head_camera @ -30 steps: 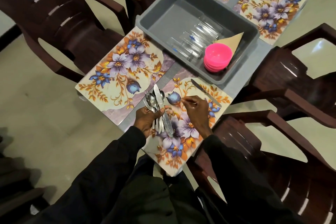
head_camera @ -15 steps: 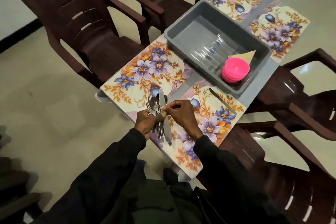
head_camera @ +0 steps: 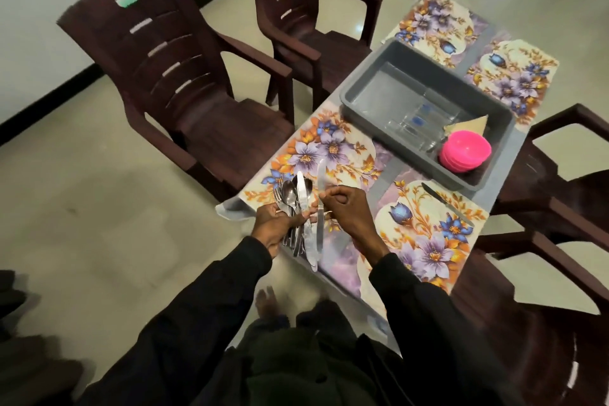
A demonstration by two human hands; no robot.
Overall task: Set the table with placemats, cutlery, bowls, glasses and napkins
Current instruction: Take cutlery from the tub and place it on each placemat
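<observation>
My left hand (head_camera: pixel 275 224) grips a bundle of cutlery (head_camera: pixel 298 204), spoons, forks and a knife, over the near left corner of the table. My right hand (head_camera: pixel 346 211) pinches a single knife (head_camera: pixel 320 194) pulled a little apart from the bundle, blade pointing away. Several floral placemats lie on the table: a near left one (head_camera: pixel 333 148), a near right one (head_camera: pixel 425 241) and two far ones (head_camera: pixel 438 23) (head_camera: pixel 517 76). Another knife (head_camera: pixel 445 203) lies along the near right placemat's far edge. A grey tub (head_camera: pixel 372 82) holds clear glasses (head_camera: pixel 418 122), stacked pink bowls (head_camera: pixel 464 150) and a tan napkin (head_camera: pixel 468 125).
Dark brown plastic chairs stand round the table: two on the left (head_camera: pixel 171 76) (head_camera: pixel 306 3) and two on the right (head_camera: pixel 566 175) (head_camera: pixel 543 323). My bare foot (head_camera: pixel 268 303) shows on the pale floor below the table edge.
My right hand has drawn one knife out of the bundle held in my left hand. The view has shifted, so the table sits further right and the left chairs show more.
</observation>
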